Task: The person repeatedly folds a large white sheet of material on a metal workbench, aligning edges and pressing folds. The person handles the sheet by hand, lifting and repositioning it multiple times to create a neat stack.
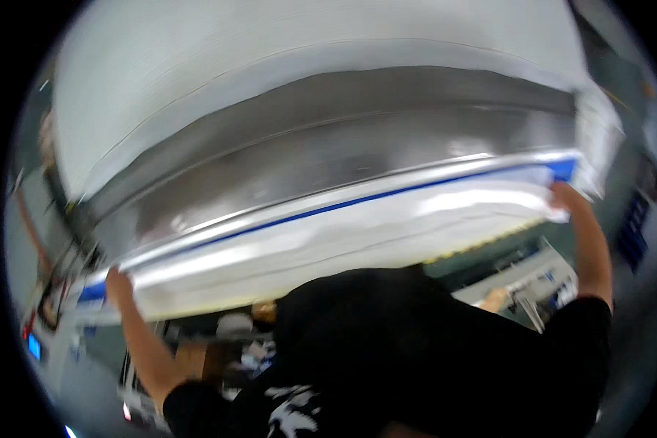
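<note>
A long strip of white fabric (pixel 343 237) stretches across in front of me, between my two hands. My left hand (pixel 117 285) is closed on its left end, slightly blurred. At the far right my right hand (pixel 560 196) pinches the other end, where a bit of white cloth hangs below the fingers. Along the fabric's far side runs a blue strip (pixel 321 209), wider and uncovered next to each hand. Beyond it lies a broad grey metal plate (pixel 328 153) with a bright front edge.
A large sheet of white cloth (pixel 328 29) spreads beyond the metal plate, with a bunched part (pixel 598 139) hanging at the right. A yellow-and-black striped edge (pixel 482 241) lies beneath the fabric. Below left are a brown box (pixel 201 361) and small items. A lit blue screen (pixel 34 346) shows far left.
</note>
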Demonstrator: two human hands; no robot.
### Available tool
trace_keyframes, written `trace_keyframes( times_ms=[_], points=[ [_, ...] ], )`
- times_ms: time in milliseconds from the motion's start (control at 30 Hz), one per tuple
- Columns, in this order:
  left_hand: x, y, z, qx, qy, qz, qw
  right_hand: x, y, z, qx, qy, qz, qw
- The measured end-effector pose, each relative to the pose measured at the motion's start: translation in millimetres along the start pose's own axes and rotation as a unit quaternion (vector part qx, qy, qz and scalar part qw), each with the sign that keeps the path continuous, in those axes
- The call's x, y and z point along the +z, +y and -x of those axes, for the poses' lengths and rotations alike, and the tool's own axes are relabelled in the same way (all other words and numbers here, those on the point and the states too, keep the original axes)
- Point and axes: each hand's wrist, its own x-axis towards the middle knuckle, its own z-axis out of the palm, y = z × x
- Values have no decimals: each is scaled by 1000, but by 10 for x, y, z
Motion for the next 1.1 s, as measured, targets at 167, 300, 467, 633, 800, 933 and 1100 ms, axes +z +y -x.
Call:
trace_keyframes(
  times_ms=[167, 300, 467, 633, 800, 933, 1100],
  points=[
    [-603, 1177, -55, -49, -76, 34, 995, -573, -689, 407, -44, -34, -40, 998],
    [-885, 1417, 44, -88, -60, 101, 989, -591, -872, 377, -40, 53, -22, 998],
    [-607, 1257, -32, -93, -59, 101, 989, -564, -1021, 271, -49, 105, -2, 993],
    [139, 1121, -262, -115, 110, 303, 940, -515, -1394, 98, -94, 223, 68, 968],
    [-623, 1677, -572, -43, 326, 254, 910, -1342, -2705, 828, -150, 282, -167, 933],
    [-822, 1812, -712, -11, 374, 302, 877, -2175, -3995, 1163, -225, 286, -124, 923],
    [-709, 1946, -760, -13, 392, 372, 841, -3225, -5800, 1665, -396, 351, -86, 844]
  ],
)
